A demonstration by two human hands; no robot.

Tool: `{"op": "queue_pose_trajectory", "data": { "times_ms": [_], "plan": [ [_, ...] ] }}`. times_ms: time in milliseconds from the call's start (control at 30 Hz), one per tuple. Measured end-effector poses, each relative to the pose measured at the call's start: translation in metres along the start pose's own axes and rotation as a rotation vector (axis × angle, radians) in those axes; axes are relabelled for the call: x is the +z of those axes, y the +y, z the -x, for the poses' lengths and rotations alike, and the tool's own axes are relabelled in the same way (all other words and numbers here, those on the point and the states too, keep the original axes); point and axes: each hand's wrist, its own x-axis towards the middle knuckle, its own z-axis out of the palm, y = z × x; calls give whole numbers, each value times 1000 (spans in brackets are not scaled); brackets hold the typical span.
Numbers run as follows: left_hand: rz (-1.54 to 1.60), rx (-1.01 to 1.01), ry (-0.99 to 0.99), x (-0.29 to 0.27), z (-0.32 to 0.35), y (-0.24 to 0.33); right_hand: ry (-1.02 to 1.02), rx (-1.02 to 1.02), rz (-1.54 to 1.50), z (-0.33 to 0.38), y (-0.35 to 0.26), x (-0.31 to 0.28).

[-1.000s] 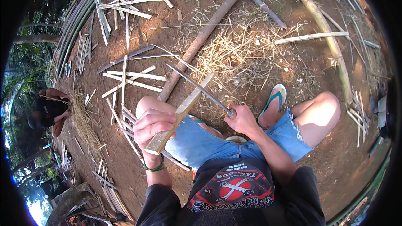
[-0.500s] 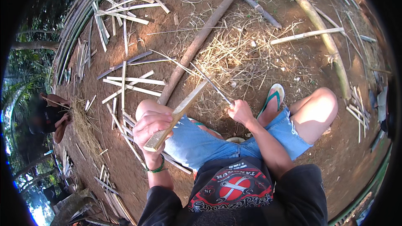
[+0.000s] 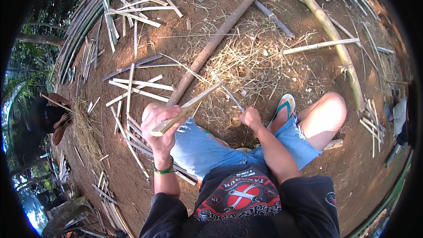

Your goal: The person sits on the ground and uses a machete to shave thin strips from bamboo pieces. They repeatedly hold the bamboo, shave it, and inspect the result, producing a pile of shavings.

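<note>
My left hand (image 3: 159, 122) is wrapped round a pale split-bamboo strip (image 3: 190, 104) over my left thigh. The strip's thick near end sticks out past my fingers, and its narrow far end points away to the right. In my right hand (image 3: 250, 117), closed in front of my lap, is a slim knife (image 3: 230, 92). Its long blade slants away to the left, its tip just beyond the strip's far end. Whether blade and strip touch, I cannot tell. My right fingers hide the knife's handle.
A brown pole (image 3: 216, 39) lies across the dirt ahead, beside a heap of shavings (image 3: 260, 59). Split strips (image 3: 141, 83) are scattered to the left. A thick bamboo pole (image 3: 337, 28) lies at right. Another person (image 3: 50, 117) works at far left.
My left hand and the strip's near end have risen a little away from my body. The knife's tip has shifted slightly right and nearer. Both hands keep their hold.
</note>
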Motion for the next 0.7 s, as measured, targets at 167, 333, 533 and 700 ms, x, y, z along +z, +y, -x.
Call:
{"op": "queue_pose_trajectory", "data": {
  "times_ms": [167,333,533,700],
  "plan": [
    [16,-73,100,0,-3,0,-83,163,-33,-17,-3,-5],
    [132,-179,240,-7,4,-8,-110,84,-80,-21,-3,12],
    [100,-267,368,0,5,-10,91,-352,-120,11,-45,23],
    [-4,-309,377,-4,6,-11,83,-427,-101,29,-77,8]
  ]
}}
